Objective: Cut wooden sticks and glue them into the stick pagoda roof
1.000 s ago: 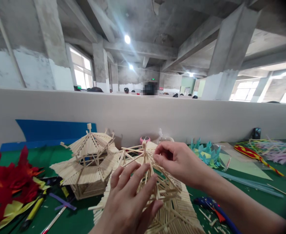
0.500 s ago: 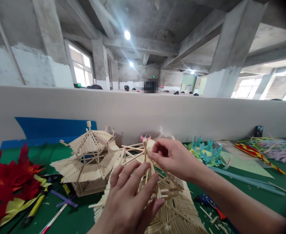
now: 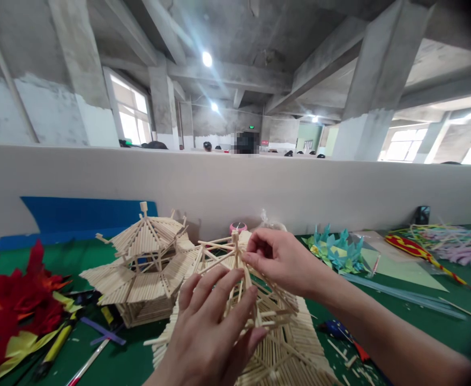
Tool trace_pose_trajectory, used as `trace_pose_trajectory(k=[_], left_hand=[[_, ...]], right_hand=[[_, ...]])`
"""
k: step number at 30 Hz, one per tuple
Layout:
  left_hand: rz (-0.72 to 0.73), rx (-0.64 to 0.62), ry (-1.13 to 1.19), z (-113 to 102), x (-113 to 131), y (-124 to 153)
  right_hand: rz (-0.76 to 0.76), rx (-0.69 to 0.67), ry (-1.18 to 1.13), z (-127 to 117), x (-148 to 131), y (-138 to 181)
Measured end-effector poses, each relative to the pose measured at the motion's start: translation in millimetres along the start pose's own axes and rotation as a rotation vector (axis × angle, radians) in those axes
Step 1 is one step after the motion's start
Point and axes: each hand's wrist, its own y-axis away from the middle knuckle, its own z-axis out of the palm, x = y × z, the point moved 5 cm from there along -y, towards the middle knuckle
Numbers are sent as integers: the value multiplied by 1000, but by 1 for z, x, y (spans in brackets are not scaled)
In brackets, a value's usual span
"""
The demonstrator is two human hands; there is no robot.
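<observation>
My right grip (image 3: 281,262) has thumb and forefinger pressed together at the top of an unfinished roof frame (image 3: 277,311) made of pale wooden sticks; I cannot tell whether a loose stick lies between the fingertips. My left grip (image 3: 211,327) is spread over the near left side of the frame, palm down, fingertips touching its sloping sticks. The frame is in the middle of the green surface (image 3: 134,359), directly in front of me, with a short upright post (image 3: 236,244) at its peak, just beside my right fingertips.

Near the frame, to the left, I see a two-tiered stick pavilion (image 3: 147,289) with slatted roofs. Further left are red paper shapes (image 3: 18,295), and a blue sheet (image 3: 86,217) leans against a pale partition (image 3: 299,187). To the right, beyond my forearm, are turquoise folded-paper pieces (image 3: 337,252), a red-and-yellow ornament (image 3: 408,249) and a pile of pastel strips (image 3: 456,247).
</observation>
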Motion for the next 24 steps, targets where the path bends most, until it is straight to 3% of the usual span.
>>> trace_pose_trajectory(k=[9,24], left_hand=[[-7,38,11,-2,1,-1],[13,-16,-6,0,1,0]], right_hand=[[-3,24,-26,-1,0,2],[-8,47,-27,-2,-4,2]])
